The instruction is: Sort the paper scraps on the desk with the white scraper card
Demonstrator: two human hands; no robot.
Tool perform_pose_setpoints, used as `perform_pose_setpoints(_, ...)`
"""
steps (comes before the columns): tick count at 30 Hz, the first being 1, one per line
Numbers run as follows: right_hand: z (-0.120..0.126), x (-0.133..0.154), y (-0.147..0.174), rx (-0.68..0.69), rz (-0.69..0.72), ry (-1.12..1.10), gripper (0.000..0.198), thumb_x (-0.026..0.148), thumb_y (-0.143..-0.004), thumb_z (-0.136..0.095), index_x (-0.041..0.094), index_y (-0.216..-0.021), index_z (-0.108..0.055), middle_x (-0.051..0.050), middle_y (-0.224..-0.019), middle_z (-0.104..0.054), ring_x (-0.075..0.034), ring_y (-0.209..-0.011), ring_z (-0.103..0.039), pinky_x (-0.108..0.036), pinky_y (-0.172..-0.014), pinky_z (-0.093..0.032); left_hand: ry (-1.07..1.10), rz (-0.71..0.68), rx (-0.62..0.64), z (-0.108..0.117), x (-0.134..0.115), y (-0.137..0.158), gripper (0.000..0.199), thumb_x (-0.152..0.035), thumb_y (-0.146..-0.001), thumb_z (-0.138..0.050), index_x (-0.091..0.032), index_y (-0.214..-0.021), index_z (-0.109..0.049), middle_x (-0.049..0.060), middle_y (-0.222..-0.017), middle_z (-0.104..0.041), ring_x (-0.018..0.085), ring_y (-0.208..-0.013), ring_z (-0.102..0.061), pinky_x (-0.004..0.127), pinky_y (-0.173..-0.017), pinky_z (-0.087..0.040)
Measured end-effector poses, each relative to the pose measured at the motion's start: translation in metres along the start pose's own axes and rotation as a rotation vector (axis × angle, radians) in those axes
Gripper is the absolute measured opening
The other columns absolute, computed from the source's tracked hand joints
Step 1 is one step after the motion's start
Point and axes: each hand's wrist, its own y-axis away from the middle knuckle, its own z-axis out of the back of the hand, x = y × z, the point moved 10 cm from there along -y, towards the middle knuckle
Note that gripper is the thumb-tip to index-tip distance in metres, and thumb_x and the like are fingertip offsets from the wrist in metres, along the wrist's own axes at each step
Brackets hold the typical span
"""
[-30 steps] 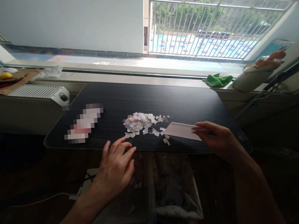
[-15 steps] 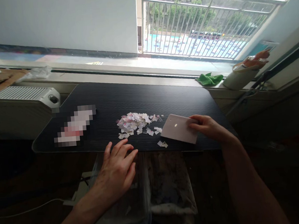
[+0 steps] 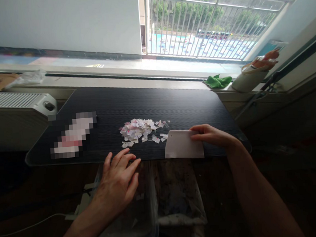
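My right hand (image 3: 212, 136) grips a flat white plastic scraper (image 3: 184, 145) by its right end, thumb and fingers closed on it. The scraper has a small hole in its upper left corner, and its lower edge lies along the near edge of the black table (image 3: 134, 98). Left of it is a heap of small cut paper pieces (image 3: 138, 129), mostly white with some pink. My left hand (image 3: 119, 180) is open, fingers spread, with fingertips near the front edge below the heap. Any scraps behind the scraper are hidden.
A clear plastic bin (image 3: 155, 221) stands below the table edge, beside a stained padded seat (image 3: 177, 193). A blurred-out object (image 3: 74, 136) lies at the table's left. A green cloth (image 3: 217, 81) and a pale container (image 3: 249, 78) are on the sill; a white radiator (image 3: 17, 100) is left.
My right hand has drawn the scraper toward the near edge and turned it level. The few scraps that lay before it no longer show. My left hand keeps its pose; the view has shifted slightly.
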Motion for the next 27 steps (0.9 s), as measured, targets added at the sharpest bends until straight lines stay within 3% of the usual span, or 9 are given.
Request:
perform_pose_setpoints(4,-0.002,0.01,0.025,-0.027,0.008,0.006,0.025,0.031,-0.076,-0.063,0.015,-0.091,-0.073,0.0,-0.073,-0.066,-0.014,-0.066,-0.055,-0.023,-0.057,-0.043,-0.009,-0.003,-0.003,0.001,-0.001,0.0,0.033,-0.017,-0.089,-0.04,-0.018,-0.112,-0.063,0.011,-0.112,-0.065,0.031,-0.121,-0.05,0.059,-0.104,-0.032)
perform_pose_setpoints(10,0.038,0.023,0.035,-0.439,0.058,0.034,0.032,0.037,-0.074,-0.063,0.014,-0.094,-0.072,-0.004,-0.077,-0.07,-0.017,-0.065,-0.061,-0.025,-0.057,-0.048,-0.006,0.001,-0.011,0.001,-0.004,-0.001,0.033,-0.015,-0.089,-0.038,-0.017,-0.111,-0.063,0.012,-0.111,-0.065,0.031,-0.122,-0.05,0.06,-0.103,-0.034)
perform_pose_setpoints(12,0.044,0.025,0.03,-0.502,0.063,0.045,0.034,0.037,-0.073,-0.062,0.013,-0.095,-0.072,-0.005,-0.077,-0.071,-0.017,-0.065,-0.061,-0.026,-0.058,-0.049,-0.005,0.0,-0.016,0.002,-0.004,-0.001,0.032,-0.015,-0.089,-0.039,-0.016,-0.111,-0.063,0.012,-0.111,-0.065,0.031,-0.122,-0.049,0.061,-0.103,-0.033)
perform_pose_setpoints(17,0.036,0.03,0.022,-0.402,0.062,0.117,0.029,0.038,-0.074,-0.06,0.015,-0.088,-0.071,-0.004,-0.075,-0.069,-0.017,-0.064,-0.06,-0.027,-0.058,-0.047,0.0,0.011,-0.015,0.001,-0.001,0.002,0.032,-0.014,-0.09,-0.039,-0.015,-0.112,-0.062,0.012,-0.112,-0.064,0.032,-0.122,-0.049,0.063,-0.103,-0.032)
perform_pose_setpoints(22,0.043,0.03,0.031,-0.429,0.025,0.129,0.029,0.037,-0.074,-0.06,0.015,-0.089,-0.072,-0.002,-0.072,-0.068,-0.016,-0.063,-0.058,-0.025,-0.055,-0.045,0.028,0.025,-0.006,0.001,0.0,0.001,0.032,-0.015,-0.09,-0.039,-0.016,-0.111,-0.063,0.012,-0.112,-0.064,0.032,-0.122,-0.049,0.063,-0.102,-0.033)
perform_pose_setpoints(27,0.036,0.026,0.029,-0.343,0.012,0.125,0.027,0.036,-0.074,-0.059,0.015,-0.086,-0.072,-0.002,-0.073,-0.068,-0.015,-0.063,-0.057,-0.024,-0.055,-0.045,0.056,-0.007,0.007,0.001,-0.012,-0.013,0.032,-0.016,-0.088,-0.04,-0.016,-0.108,-0.066,0.012,-0.111,-0.065,0.032,-0.124,-0.049,0.063,-0.105,-0.031)
